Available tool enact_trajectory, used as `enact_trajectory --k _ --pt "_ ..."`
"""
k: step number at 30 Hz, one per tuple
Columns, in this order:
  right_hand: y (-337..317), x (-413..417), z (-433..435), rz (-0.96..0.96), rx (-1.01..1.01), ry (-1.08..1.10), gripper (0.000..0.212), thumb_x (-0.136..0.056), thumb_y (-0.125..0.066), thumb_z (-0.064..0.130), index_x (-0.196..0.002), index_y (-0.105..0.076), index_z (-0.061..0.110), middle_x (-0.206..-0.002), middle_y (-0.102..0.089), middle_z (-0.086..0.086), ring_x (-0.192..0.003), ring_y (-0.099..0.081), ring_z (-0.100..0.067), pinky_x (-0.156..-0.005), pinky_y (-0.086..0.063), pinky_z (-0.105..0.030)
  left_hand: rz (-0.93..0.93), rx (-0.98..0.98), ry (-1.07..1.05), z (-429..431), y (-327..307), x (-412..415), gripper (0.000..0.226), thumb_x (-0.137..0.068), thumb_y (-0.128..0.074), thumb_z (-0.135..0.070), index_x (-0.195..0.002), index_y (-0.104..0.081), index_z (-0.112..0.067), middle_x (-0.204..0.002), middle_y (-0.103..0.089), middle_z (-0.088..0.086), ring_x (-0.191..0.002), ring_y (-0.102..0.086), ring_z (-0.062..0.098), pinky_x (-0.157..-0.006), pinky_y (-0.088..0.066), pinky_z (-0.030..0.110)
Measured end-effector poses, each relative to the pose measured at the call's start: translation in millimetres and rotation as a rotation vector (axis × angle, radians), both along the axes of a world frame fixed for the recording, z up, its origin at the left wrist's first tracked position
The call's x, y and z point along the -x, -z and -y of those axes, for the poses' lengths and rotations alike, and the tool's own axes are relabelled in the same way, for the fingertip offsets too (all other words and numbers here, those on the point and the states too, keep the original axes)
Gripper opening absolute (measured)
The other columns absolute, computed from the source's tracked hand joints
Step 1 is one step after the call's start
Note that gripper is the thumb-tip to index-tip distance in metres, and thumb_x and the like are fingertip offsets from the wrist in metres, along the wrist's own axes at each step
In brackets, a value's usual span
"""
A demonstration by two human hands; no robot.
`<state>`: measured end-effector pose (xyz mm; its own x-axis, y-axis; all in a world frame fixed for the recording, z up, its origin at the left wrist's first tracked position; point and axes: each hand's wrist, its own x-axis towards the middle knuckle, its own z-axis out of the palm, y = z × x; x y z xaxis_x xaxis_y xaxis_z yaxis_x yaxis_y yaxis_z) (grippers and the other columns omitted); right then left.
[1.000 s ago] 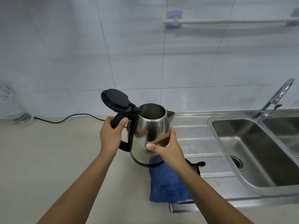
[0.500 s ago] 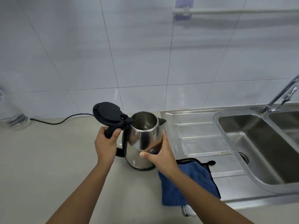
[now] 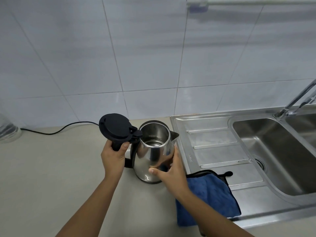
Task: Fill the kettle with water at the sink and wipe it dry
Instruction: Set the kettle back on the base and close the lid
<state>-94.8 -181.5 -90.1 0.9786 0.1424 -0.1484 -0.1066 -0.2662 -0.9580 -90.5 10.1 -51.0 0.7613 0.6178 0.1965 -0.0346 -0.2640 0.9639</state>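
The kettle (image 3: 153, 156), held clear of the worktop (image 3: 51, 168) a second ago, is now sitting lower, its dark base at the pale surface just left of the steel draining board (image 3: 217, 147). The left hand (image 3: 113, 156) is gripping the black handle; the right hand (image 3: 171, 175) is curling around the polished steel body, thumb pressing the near wall. The kettle is standing upright, long axis vertical, spout pointing right toward the sink (image 3: 277, 151), its black lid (image 3: 115, 128) hinged open to the left, exposing the shiny interior. A blue cloth (image 3: 213, 197) is lying beside the right wrist, draping over the board's edge.
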Motion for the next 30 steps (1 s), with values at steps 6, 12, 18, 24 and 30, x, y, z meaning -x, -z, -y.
enact_trajectory --k 6,12,18,24,30 --pt "2 -2 -6 0.003 0.025 0.007 0.127 -0.055 -0.093 0.055 -0.156 -0.015 0.046 -0.145 -0.050 0.019 -0.135 -0.050 -0.008 -0.113 -0.047 -0.038 -0.009 0.000 -0.002 -7 9 -6 0.054 -0.065 -0.056 -0.064 -0.083 -0.053 -0.013 -0.067 -0.051 -0.008 -0.060 -0.052 -0.002 -0.057 -0.039 0.008" --pt "3 0 -11 0.001 0.072 0.038 0.132 -0.052 -0.089 0.065 -0.156 -0.011 0.050 -0.151 -0.046 0.019 -0.137 -0.049 -0.008 -0.111 -0.049 -0.040 0.020 -0.043 0.053 -10 5 0 0.051 -0.073 -0.055 -0.062 -0.105 -0.053 -0.023 -0.089 -0.060 -0.014 -0.081 -0.058 -0.002 -0.067 -0.038 0.004" --pt "5 -2 -9 0.003 0.091 0.029 0.132 -0.051 -0.088 0.069 -0.155 -0.010 0.051 -0.153 -0.044 0.021 -0.139 -0.049 -0.008 -0.110 -0.049 -0.042 0.169 -0.071 0.126 5 -16 13 0.079 -0.080 -0.053 -0.059 -0.141 -0.033 -0.013 -0.126 -0.049 -0.029 -0.114 -0.049 -0.012 -0.087 -0.038 0.004" --pt "4 -2 -8 0.012 0.095 0.013 0.131 -0.051 -0.088 0.070 -0.156 -0.012 0.049 -0.150 -0.046 0.020 -0.137 -0.050 -0.010 -0.108 -0.051 -0.043 0.233 -0.082 0.195 15 -50 1 0.070 -0.088 -0.042 -0.050 -0.150 -0.019 -0.025 -0.141 -0.047 -0.015 -0.118 -0.046 -0.015 -0.090 -0.036 0.005" --pt "4 -1 -7 0.030 0.096 0.017 0.129 -0.053 -0.088 0.069 -0.157 -0.014 0.046 -0.151 -0.045 0.020 -0.138 -0.049 -0.010 -0.109 -0.051 -0.042 0.083 -0.502 0.433 15 -69 -12 0.068 -0.085 -0.048 -0.047 -0.148 -0.027 -0.034 -0.152 -0.033 -0.010 -0.137 -0.033 0.001 -0.100 -0.033 0.016"
